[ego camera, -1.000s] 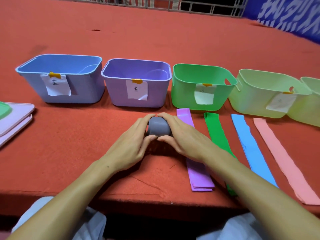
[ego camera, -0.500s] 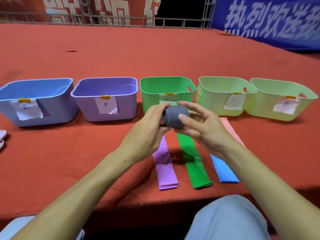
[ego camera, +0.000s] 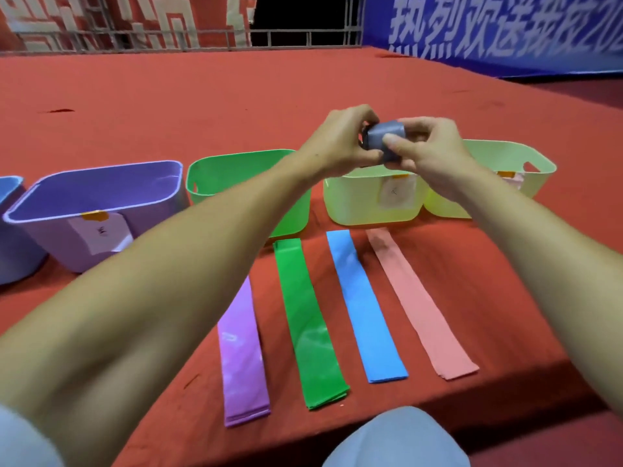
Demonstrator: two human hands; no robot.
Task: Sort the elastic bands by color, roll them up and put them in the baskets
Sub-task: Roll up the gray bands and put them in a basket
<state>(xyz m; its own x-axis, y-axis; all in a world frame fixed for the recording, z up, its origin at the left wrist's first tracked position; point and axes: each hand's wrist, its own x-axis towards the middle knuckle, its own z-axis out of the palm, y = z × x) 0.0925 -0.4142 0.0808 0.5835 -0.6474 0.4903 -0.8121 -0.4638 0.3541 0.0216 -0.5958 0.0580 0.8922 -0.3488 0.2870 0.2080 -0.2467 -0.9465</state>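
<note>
A rolled grey band (ego camera: 384, 138) is held in the air between both hands, above the left pale green basket (ego camera: 357, 203). My left hand (ego camera: 340, 139) grips its left end and my right hand (ego camera: 426, 148) pinches its right side with thumb and fingers. Flat on the red table lie a purple band (ego camera: 241, 352), a green band (ego camera: 308, 326), a blue band (ego camera: 364, 308) and a pink band (ego camera: 418, 301). Behind them stand a purple basket (ego camera: 101, 197), a green basket (ego camera: 229, 176) and a second pale green basket (ego camera: 505, 160); a blue basket (ego camera: 10, 230) is cut off at the left.
The baskets carry paper labels taped to their fronts. The table's front edge runs just below the bands' near ends, with my knee (ego camera: 397, 439) under it. A railing (ego camera: 168, 38) and banners stand far behind the wide red surface.
Both hands have lifted the grey roll off the table and carried it up and to the right, over the pale green basket. The view has shifted right.
</note>
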